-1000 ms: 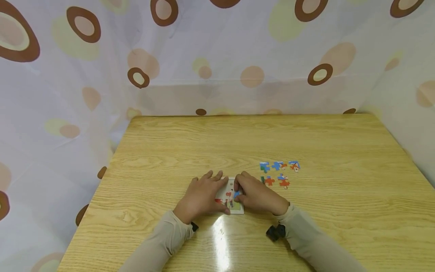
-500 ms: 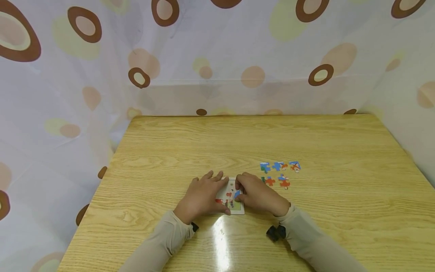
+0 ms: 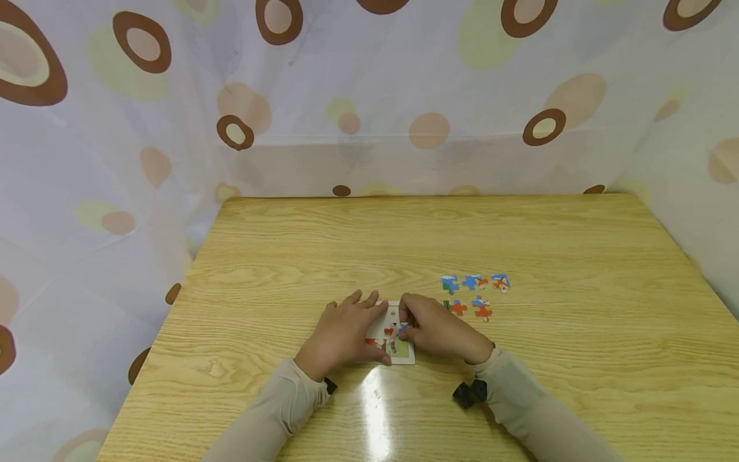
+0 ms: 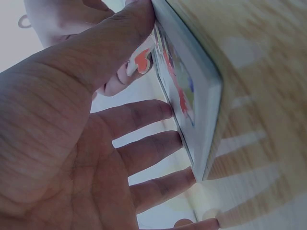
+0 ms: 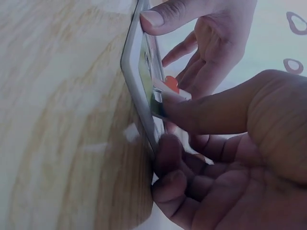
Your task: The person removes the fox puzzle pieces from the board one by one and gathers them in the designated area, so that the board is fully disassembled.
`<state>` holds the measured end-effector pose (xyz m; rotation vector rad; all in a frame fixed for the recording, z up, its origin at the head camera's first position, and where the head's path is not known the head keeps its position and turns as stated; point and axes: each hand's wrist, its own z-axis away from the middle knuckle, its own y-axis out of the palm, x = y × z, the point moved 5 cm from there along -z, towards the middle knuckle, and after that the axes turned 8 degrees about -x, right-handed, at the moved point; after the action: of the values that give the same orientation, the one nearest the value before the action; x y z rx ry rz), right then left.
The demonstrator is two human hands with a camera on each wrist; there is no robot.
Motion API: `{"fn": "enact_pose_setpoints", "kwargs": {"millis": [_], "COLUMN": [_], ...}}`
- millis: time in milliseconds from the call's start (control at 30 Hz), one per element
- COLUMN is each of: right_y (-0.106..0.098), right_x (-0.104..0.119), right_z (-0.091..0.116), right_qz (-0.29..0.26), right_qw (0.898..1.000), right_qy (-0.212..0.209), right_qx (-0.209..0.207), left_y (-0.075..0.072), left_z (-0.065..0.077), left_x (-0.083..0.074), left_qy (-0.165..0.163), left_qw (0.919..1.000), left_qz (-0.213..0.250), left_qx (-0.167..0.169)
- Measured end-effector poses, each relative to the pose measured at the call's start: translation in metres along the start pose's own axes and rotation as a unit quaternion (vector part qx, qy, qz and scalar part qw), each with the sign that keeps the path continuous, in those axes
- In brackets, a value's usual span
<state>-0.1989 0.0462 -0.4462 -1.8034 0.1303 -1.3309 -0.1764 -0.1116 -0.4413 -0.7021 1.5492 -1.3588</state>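
Note:
A small jigsaw puzzle board point(image 3: 410, 357) with a white border lies on the table, several pieces set in its lower part. My left hand point(image 3: 345, 330) spreads over its left side, thumb at the near edge and straight fingertips resting toward the far side. At the right side, my right hand point(image 3: 441, 330) pinches a puzzle piece between thumb and curled fingers. That puzzle piece point(image 5: 171, 83) shows a red heart-shaped knob and stands tilted up from the board in both wrist views. The fingers hide part of it.
Loose puzzle pieces lie in two rows beyond the right hand, among them a blue-and-green piece point(image 3: 448, 283), a fox-face piece point(image 3: 501, 283) and an orange-and-blue piece point(image 3: 484, 309). A patterned curtain point(image 3: 381, 160) borders the wooden table point(image 3: 577, 289).
The puzzle piece in the right fingers has tipped up from lying flatter on the board. The right fingers have shifted slightly; the left hand stays in place.

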Motion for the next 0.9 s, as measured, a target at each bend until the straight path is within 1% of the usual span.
{"fn": "enact_pose_setpoints", "kwargs": {"millis": [267, 500, 700, 900], "right_y": [-0.002, -0.002, -0.004, -0.012], "right_x": [-0.002, 0.001, 0.000, -0.006], "right_z": [0.000, 0.000, -0.002, -0.002], "right_qz": [-0.034, -0.029, -0.041, -0.055], "right_qw": [0.999, 0.999, 0.999, 0.998], "right_qy": [-0.003, -0.023, -0.019, -0.014], "right_qx": [0.015, 0.025, 0.023, -0.001], "left_y": [-0.001, -0.002, -0.002, -0.001], "left_z": [0.001, 0.000, -0.001, -0.001], "left_x": [0.000, 0.000, 0.000, -0.001], "left_qy": [0.002, 0.000, -0.004, -0.005], "left_qw": [1.0000, 1.0000, 1.0000, 0.9999], "left_qz": [-0.003, -0.003, -0.007, -0.007], "left_qx": [-0.002, 0.000, 0.005, 0.007]}}
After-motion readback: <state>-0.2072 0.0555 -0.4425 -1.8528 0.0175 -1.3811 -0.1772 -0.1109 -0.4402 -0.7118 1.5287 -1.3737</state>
